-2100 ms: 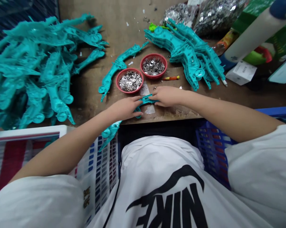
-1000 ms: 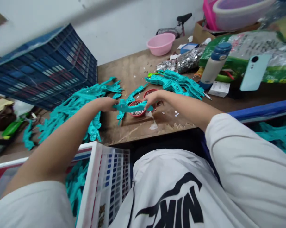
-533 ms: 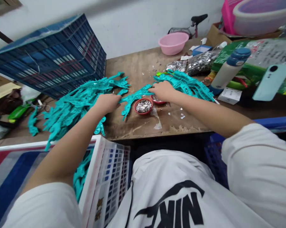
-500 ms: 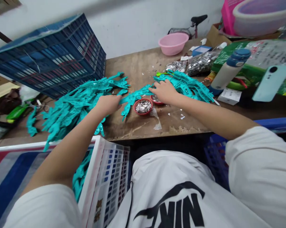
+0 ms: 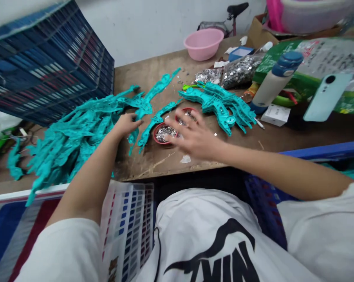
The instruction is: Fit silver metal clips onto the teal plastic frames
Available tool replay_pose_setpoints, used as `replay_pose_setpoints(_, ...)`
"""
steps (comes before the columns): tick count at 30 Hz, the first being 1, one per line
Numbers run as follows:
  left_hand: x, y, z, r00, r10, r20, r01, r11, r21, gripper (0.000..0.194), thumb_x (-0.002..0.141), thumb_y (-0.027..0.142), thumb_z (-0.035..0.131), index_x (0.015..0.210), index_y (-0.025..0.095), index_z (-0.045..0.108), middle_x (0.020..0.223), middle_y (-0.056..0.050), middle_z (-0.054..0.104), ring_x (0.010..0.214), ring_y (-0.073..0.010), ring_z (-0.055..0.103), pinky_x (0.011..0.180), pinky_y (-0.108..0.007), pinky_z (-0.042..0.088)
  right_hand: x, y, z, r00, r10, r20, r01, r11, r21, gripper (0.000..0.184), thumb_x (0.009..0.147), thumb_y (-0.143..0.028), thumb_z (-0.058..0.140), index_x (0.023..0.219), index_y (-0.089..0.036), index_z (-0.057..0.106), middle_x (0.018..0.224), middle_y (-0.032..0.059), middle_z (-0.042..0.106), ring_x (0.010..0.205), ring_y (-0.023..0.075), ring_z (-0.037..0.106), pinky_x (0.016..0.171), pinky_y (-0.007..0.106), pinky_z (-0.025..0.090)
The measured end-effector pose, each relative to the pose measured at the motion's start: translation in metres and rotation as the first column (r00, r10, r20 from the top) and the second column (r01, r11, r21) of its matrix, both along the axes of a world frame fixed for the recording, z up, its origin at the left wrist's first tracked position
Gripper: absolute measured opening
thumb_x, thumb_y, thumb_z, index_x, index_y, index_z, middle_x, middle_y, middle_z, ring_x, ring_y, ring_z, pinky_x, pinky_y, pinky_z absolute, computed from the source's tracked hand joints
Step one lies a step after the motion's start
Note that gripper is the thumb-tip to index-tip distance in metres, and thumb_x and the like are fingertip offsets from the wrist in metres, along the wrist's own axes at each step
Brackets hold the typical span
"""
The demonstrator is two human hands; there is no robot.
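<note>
My left hand [image 5: 126, 125] is at the right edge of a heap of teal plastic parts [image 5: 77, 131], its thumb apart from its fingers. Close by its fingertips lies a long teal part [image 5: 153, 94]; whether they touch it is unclear. My right hand [image 5: 199, 139], blurred, has its fingers spread above two small red bowls of shiny metal pieces, a front bowl [image 5: 162, 135] and a rear bowl [image 5: 186, 113] partly hidden by the fingers. Another slim teal part [image 5: 155, 120] lies left of the bowls. A smaller group of teal parts [image 5: 215, 103] rests farther right.
A blue crate [image 5: 56, 58] stands tilted at the back left. Behind are a pink basin [image 5: 204, 44] and bagged metal pieces [image 5: 240, 72]. A bottle [image 5: 278, 80], white box [image 5: 276, 114] and phone [image 5: 328, 98] are at right. A white basket [image 5: 130, 211] is below the table edge.
My right hand has come off the teal parts and moved nearer, over the bowls. My left hand has shifted left to the heap's edge. The slim part by the bowls is now clear of both hands.
</note>
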State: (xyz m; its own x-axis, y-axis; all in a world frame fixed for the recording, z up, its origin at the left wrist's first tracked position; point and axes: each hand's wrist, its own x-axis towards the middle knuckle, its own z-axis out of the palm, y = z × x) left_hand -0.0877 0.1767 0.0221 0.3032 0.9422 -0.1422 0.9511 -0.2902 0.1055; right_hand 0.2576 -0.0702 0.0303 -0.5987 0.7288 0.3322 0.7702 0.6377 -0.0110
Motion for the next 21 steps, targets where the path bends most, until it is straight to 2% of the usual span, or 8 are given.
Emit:
replay_pose_setpoints(2,0.005,0.012,-0.016,0.997,0.063,-0.045,-0.064,0.998,-0.007,0.040,0.113,0.059,0.076,0.097,0.023,0.077,0.096,-0.015,0.083,0.110,-0.0382,0.081,0.090,-0.038,0.059,0.003,-0.017,-0.024,0.978,0.205,0.043,-0.198,0.972,-0.126,0.056,0.135,-0.036,0.061,0.189,-0.036,0.076,0.212,0.0157,0.047,0.201,0.0482,0.038,0.160,0.081,0.032)
replay_pose_setpoints(3,0.009,0.017,-0.025,0.994,0.089,-0.071,-0.090,0.996,-0.014,0.041,0.113,0.058,0.079,0.092,0.023,0.075,0.092,-0.014,0.081,0.108,-0.0375,0.081,0.090,-0.038,0.058,0.006,-0.020,-0.034,0.959,0.274,0.069,-0.254,0.944,-0.208,0.055,0.133,-0.037,0.065,0.186,-0.035,0.079,0.212,0.0156,0.047,0.199,0.0479,0.041,0.159,0.079,0.036)
replay_pose_setpoints(6,0.021,0.029,-0.048,0.980,0.133,-0.151,-0.144,0.988,-0.064,0.046,0.117,0.058,0.087,0.091,0.022,0.075,0.093,-0.010,0.081,0.102,-0.0308,0.081,0.094,-0.039,0.063,0.017,-0.015,-0.047,0.944,0.302,0.133,-0.228,0.888,-0.399,0.054,0.131,-0.040,0.074,0.183,-0.030,0.082,0.210,0.0201,0.048,0.193,0.0513,0.052,0.152,0.077,0.048)
replay_pose_setpoints(9,0.029,0.039,-0.060,0.965,0.146,-0.220,-0.173,0.979,-0.111,0.044,0.121,0.058,0.091,0.103,0.019,0.080,0.105,-0.005,0.085,0.102,-0.0254,0.083,0.101,-0.042,0.070,0.022,-0.004,-0.042,0.956,0.260,0.136,-0.172,0.871,-0.460,0.053,0.130,-0.040,0.076,0.182,-0.030,0.083,0.204,0.0232,0.057,0.186,0.0521,0.061,0.145,0.073,0.056)
replay_pose_setpoints(14,0.032,0.046,-0.062,0.950,0.134,-0.282,-0.186,0.969,-0.164,0.041,0.123,0.056,0.093,0.112,0.017,0.084,0.112,-0.004,0.087,0.108,-0.0260,0.087,0.102,-0.043,0.076,0.021,-0.002,-0.035,0.949,0.284,0.135,-0.170,0.826,-0.537,0.051,0.131,-0.042,0.076,0.180,-0.031,0.084,0.194,0.0221,0.070,0.177,0.0495,0.070,0.136,0.066,0.062)
replay_pose_setpoints(21,0.025,0.055,-0.055,0.946,0.180,-0.270,-0.218,0.969,-0.120,0.037,0.123,0.049,0.093,0.143,0.018,0.086,0.144,-0.011,0.087,0.130,-0.0311,0.087,0.115,-0.051,0.078,0.028,-0.004,-0.032,0.947,0.271,0.175,-0.094,0.750,-0.655,0.052,0.128,-0.041,0.078,0.179,-0.029,0.083,0.173,0.0200,0.085,0.159,0.0450,0.082,0.130,0.059,0.063)
